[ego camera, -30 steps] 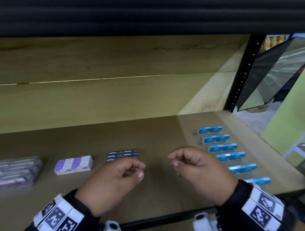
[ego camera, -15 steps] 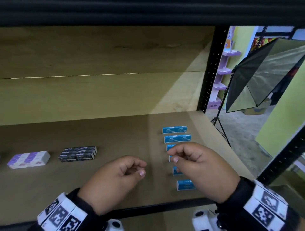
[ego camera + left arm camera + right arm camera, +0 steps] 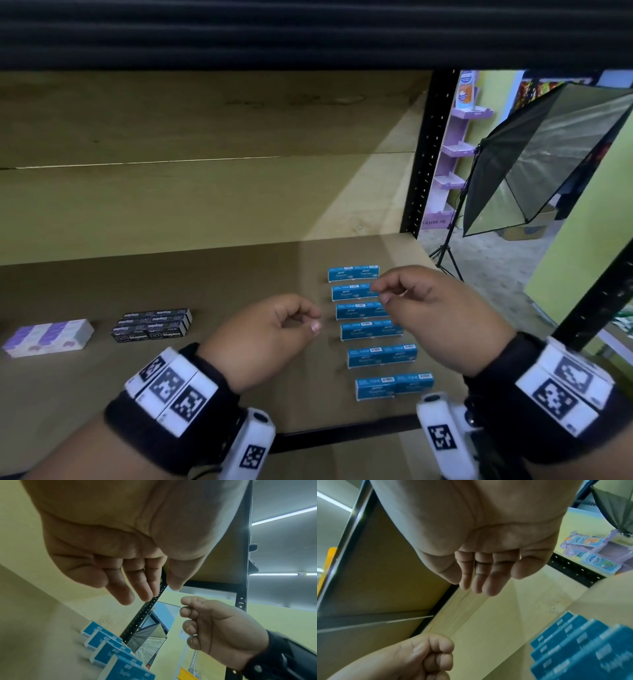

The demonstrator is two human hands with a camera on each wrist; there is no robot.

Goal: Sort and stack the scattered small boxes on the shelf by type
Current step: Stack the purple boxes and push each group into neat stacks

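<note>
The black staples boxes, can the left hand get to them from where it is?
Probably yes. The left hand holds nothing, and only bare shelf lies between it and the black staples boxes to its left.

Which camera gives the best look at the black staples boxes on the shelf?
The head view. It shows the black staples boxes whole, grouped on the shelf between the purple and white box and the left hand, labels readable. Neither wrist view shows them; those show only blue boxes.

"Staples" on blue boxes [image 3: 353,273], black boxes [image 3: 150,325]
</note>
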